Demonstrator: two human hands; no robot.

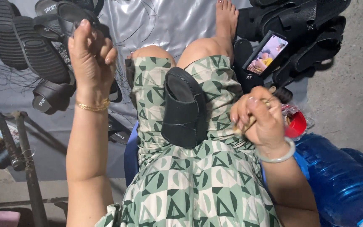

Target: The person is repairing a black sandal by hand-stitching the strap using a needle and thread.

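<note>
Left hand (91,54): raised, fingers pinched closed, apparently drawing a thin thread taut; the thread itself cannot be made out. Black sandal (184,108): lies on the lap. Right hand (260,118): closed around a brush (279,97). Judged step: finishing the sandal; next, steady it.

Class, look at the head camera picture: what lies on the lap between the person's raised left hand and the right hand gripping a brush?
In the head view, a black sandal rests on the green patterned dress, between the left hand and the right hand.
</note>
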